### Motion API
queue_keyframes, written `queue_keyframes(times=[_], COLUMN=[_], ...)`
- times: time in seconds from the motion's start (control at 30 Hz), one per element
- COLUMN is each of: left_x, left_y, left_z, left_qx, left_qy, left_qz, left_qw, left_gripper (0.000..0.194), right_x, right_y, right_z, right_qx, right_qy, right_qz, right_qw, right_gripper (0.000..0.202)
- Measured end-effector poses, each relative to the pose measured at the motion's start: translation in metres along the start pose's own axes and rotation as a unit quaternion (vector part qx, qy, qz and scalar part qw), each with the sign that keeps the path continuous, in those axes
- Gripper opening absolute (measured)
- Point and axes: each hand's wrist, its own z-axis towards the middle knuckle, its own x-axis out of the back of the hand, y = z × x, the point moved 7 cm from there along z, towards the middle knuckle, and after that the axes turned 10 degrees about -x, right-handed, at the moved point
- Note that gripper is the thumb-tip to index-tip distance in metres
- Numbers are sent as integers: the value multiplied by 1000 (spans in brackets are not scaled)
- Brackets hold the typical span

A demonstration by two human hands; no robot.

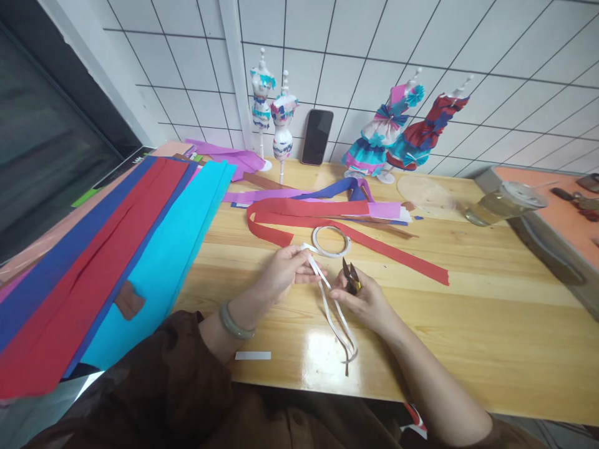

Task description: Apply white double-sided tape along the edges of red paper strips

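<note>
My left hand (291, 273) pinches a narrow white tape strip (324, 298), thumb against fingers. The strip hangs in a long loop and curls near the table's front edge. In my right hand (367, 300) is a small pair of scissors (352, 275), dark blades pointing up and slightly apart, with a bit of yellow at the grip. My right thumb and fingertips are close beside the strip; whether they touch it I cannot tell. Just beyond my hands lies a roll of white tape (331, 242). A red crepe paper strip (397, 246) curves around behind it.
Folded crepe paper sheets (161, 240) are stacked at left. Two wrapped mini mannequins (283, 125), a phone (317, 137) and a mini mannequin in a paper dress (374, 146) stand by the tiled wall. A lidded cup (505, 202) is at right. A short white piece (253, 355) lies near the front edge.
</note>
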Motion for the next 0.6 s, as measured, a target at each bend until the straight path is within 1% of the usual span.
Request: queue_keyframes(times=[0.07, 0.17, 0.3, 0.37, 0.43, 0.53, 0.6], left_x=[2, 6, 9, 9, 10, 10, 8], left_y=[2, 2, 1, 1, 2, 2, 3], left_z=[1, 2, 3, 3, 3, 2, 2], left_qx=[-4, 0, 11, 13, 18, 26, 26], left_qy=[5, 18, 13, 3, -5, -4, -12], left_qz=[20, 36, 42, 51, 65, 81, 73], left_qw=[1000, 999, 999, 999, 998, 996, 997], left_gripper=[15, 17, 18, 18, 19, 19, 20], right_x=[0, 5, 11, 15, 18, 22, 21], right_y=[1, 0, -3, -3, 0, 6, 9], right_z=[-1, -3, -8, -10, -9, -6, -4], right_qx=[-16, -35, -71, -81, -85, -85, -83], right_qy=[-12, -20, -93, -116, -118, -96, -82], right_qz=[-3, -7, 10, 6, -4, -33, -51], right_qw=[1000, 999, 993, 990, 989, 991, 992], right_gripper=[32, 31, 30, 31, 30, 29, 29])
